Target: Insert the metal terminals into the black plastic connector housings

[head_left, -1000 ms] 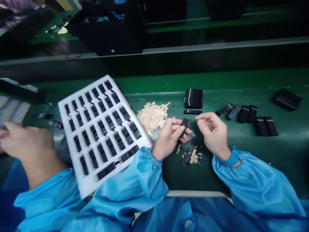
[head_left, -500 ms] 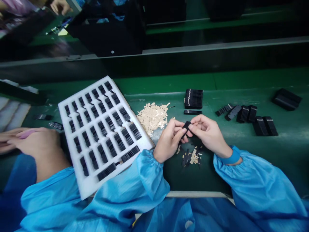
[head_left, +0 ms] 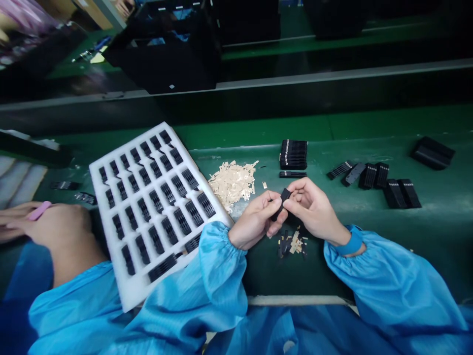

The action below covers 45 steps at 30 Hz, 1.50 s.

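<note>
My left hand [head_left: 254, 222] is closed around a small black plastic part [head_left: 281, 201], held just above the green table. My right hand [head_left: 314, 209] pinches the top end of the same part with thumb and forefinger. Both hands meet over a small litter of black and beige scraps [head_left: 292, 244]. Left of them lies a white foam tray [head_left: 111, 172] with rows of slots filled with black parts.
A heap of beige strips [head_left: 232, 180] lies beyond my left hand. Stacks of black parts [head_left: 294, 154] and loose ones [head_left: 373, 176] sit at the right. A co-worker's hand [head_left: 55, 231] with a pink tool rests at the left, beside the tray.
My right hand, apart from the part a second ago, has come in and pinched its top end. The co-worker's hand at the left shifted a little.
</note>
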Available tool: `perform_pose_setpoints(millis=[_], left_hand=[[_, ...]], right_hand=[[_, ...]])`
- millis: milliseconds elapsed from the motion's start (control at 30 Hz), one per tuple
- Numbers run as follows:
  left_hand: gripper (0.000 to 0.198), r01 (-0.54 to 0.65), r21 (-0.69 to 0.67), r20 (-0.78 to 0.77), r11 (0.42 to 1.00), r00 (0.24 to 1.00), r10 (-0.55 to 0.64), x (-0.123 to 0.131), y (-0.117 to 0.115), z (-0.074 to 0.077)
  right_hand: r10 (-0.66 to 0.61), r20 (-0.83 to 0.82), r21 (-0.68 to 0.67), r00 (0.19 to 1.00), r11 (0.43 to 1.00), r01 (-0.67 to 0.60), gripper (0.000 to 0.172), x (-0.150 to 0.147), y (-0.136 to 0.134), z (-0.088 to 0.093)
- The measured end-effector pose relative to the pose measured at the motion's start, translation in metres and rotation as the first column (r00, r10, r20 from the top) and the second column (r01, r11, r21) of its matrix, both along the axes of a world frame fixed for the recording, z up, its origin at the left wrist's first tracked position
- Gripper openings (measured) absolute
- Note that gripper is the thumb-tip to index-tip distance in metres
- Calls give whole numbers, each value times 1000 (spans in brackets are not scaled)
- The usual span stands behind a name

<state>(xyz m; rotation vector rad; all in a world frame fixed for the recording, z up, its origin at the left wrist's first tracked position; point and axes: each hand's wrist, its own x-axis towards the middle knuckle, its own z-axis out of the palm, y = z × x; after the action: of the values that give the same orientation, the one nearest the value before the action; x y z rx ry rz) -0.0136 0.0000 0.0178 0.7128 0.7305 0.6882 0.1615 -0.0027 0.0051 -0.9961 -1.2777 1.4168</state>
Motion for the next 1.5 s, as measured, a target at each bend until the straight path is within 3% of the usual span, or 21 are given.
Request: perform_pose_setpoints(millis=[167, 333, 667, 1200, 1333, 1500], left_hand=[[23, 18, -69, 58, 997, 998, -14, -4, 2, 0], [25, 19, -84, 43, 996, 999, -15, -4, 3, -1], [24, 45, -102, 7, 994, 999, -44, -4, 2, -2], [29, -24, -65, -54, 998, 998, 21, 2, 0, -3], [29, -58, -52, -73, 997, 996, 54, 2, 1, -4], [31, -21, -31, -33, 999, 999, 20, 3, -2, -1]], right_hand=[[31, 70, -17, 997, 999, -30, 22, 3, 4, 3], [-154, 138, 75, 978, 987, 144, 18, 9, 7, 8], [-154, 238, 115, 959, 985, 130, 16, 7, 5, 7], [-82, 168, -14, 982, 996, 85, 30, 8, 11, 8], [-167, 176, -21, 970, 985, 174, 29, 7, 11, 8], [-3, 105, -94, 994, 996, 13, 35, -5, 1, 7]])
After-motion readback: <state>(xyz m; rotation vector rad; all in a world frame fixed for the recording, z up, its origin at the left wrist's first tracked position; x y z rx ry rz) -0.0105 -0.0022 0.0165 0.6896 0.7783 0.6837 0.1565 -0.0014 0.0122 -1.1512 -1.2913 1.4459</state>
